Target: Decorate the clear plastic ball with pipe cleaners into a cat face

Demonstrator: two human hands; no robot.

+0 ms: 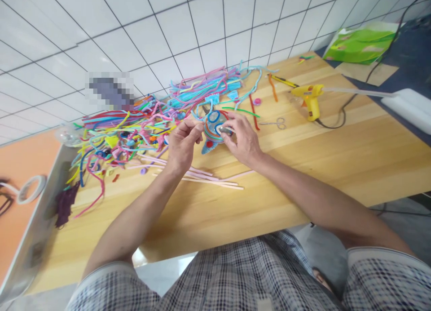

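Observation:
Between my hands is a round pipe-cleaner craft piece point(212, 132), with an orange and teal rim and a dark blue ring on its face. A light blue pointed part with a red dot point(209, 144) sticks out from its lower left. My right hand point(243, 138) grips the piece's right side, thumb and fingers closed on it. At its left edge, my left hand point(186, 142) is pinched shut; whatever lies between those fingertips is too small to make out. Pale pink and cream pipe cleaners point(215, 179) lie on the table below the hands.
A heap of mixed pipe cleaners point(124, 140) covers the table's left, with blue and pink bundles point(205, 88) by the tiled wall. To the right are small scissors point(278, 123), a yellow glue gun point(311, 99) with its cord, and a yellow cutter knife point(284, 80).

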